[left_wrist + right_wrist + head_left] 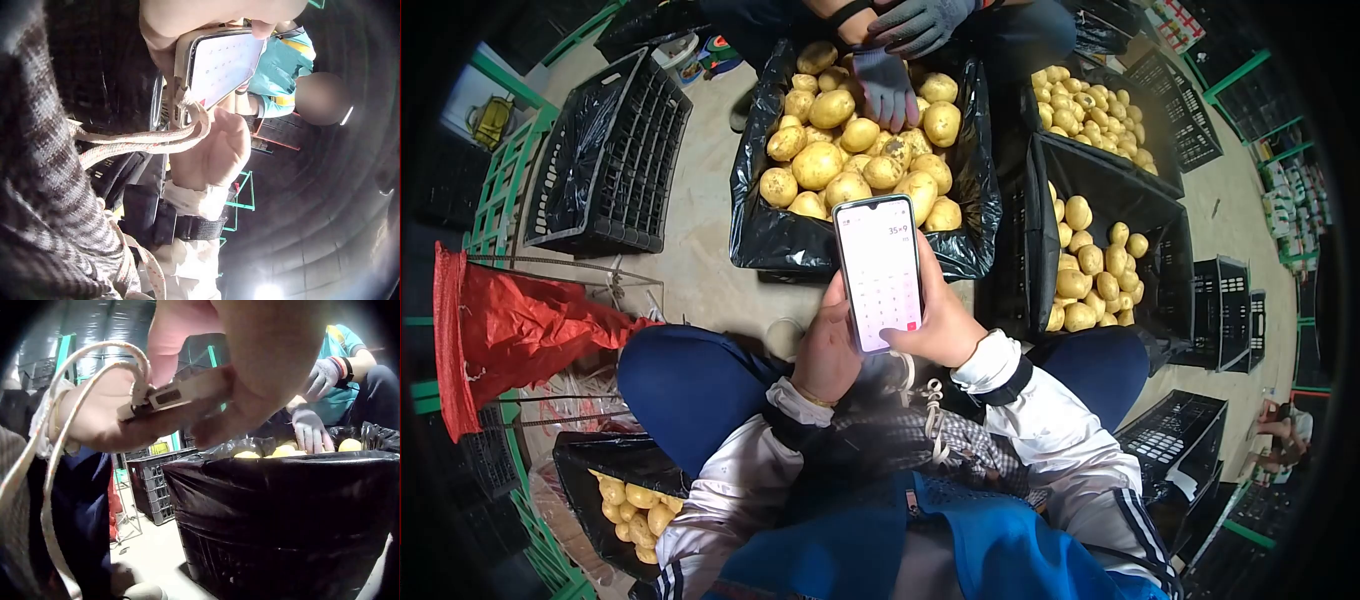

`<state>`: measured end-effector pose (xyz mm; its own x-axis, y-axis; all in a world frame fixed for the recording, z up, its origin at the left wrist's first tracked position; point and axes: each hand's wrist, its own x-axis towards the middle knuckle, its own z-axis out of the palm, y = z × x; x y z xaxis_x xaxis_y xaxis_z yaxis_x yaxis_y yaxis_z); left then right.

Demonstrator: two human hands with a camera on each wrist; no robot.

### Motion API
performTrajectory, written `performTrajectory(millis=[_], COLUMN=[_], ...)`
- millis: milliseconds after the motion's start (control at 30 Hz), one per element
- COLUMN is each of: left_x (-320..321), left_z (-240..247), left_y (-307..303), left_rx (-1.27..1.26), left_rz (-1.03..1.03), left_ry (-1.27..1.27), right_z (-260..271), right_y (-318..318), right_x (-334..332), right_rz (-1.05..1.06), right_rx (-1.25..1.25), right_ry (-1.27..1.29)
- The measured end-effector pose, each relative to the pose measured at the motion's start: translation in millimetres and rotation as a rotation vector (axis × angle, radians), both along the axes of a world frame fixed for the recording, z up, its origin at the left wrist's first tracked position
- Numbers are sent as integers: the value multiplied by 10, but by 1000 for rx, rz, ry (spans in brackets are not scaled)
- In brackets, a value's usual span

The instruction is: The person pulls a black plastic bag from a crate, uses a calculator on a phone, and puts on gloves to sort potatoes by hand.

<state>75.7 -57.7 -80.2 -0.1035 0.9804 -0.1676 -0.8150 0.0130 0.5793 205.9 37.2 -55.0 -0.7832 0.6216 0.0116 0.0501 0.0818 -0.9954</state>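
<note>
A smartphone stands upright in both hands, its screen lit with a calculator reading 35×9. My left hand grips the phone's lower left side. On the other side my right hand holds the edge, its thumb bent over the lower keys. A pale cord loops from the phone's bottom end. Just beyond lies a crate lined with black plastic, full of potatoes. Another person's gloved hand reaches in among them.
To the right stand two lined crates of smaller potatoes, one behind the other. A black crate is at the left, above a red sack. More potatoes sit in a crate by my left knee. The other person sits opposite.
</note>
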Motion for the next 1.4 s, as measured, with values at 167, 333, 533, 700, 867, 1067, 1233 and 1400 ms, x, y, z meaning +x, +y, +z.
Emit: performTrajectory(millis=[167, 333, 533, 700, 867, 1067, 1233, 1400], left_x=[-7, 12, -7, -10, -13, -15, -9, -8], left_z=[12, 71, 60, 89, 80, 69, 82, 79], left_y=[-6, 18, 22, 21, 22, 33, 31, 35], left_rx=[-2, 31, 52, 49, 40, 61, 46, 22], left_rz=[-7, 28, 7, 0, 0, -10, 7, 31], left_ry=[9, 37, 50, 45, 53, 55, 64, 75], right_z=[-20, -36, -71, -40, -55, -33, -49, -35], right_y=[35, 96, 150, 151, 152, 154, 145, 135], right_x=[20, 64, 106, 92, 92, 92, 94, 87], right_rz=[57, 154, 237, 252, 229, 228, 217, 221], right_rx=[-69, -374, -575, -576, -550, -583, -559, -536], right_ry=[75, 233, 324, 320, 298, 307, 308, 293])
